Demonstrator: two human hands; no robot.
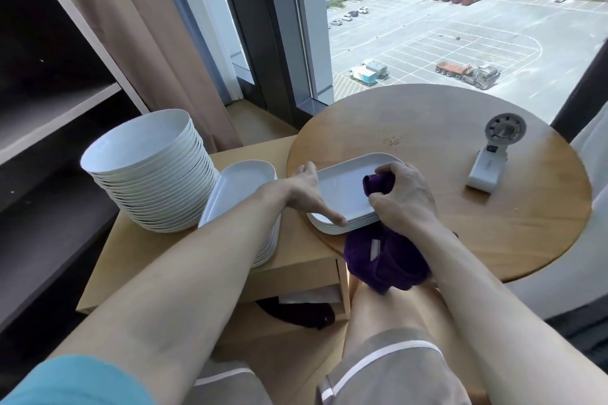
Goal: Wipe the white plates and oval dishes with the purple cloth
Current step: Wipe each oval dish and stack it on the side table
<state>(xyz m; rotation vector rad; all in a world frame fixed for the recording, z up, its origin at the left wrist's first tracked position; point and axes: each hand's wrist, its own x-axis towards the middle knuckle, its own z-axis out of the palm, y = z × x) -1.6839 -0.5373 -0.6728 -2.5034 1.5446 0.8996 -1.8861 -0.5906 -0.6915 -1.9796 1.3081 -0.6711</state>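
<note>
A small stack of white oval dishes (342,187) sits at the near left edge of the round wooden table (460,141). My left hand (307,194) holds the stack's left rim, thumb at the far corner and index finger along the near edge. My right hand (403,196) grips the purple cloth (381,260) and presses a bunched part of it onto the top dish; the rest of the cloth hangs below my wrist. A tall stack of round white plates (148,171) and a second stack of oval dishes (240,191) stand on the low wooden side table (296,260) to the left.
A white hand-held fan (492,154) lies on the round table's right side. Grey shelving (49,108) and a beige curtain stand at the left. A large window is behind the table. My knees are under the table's near edge.
</note>
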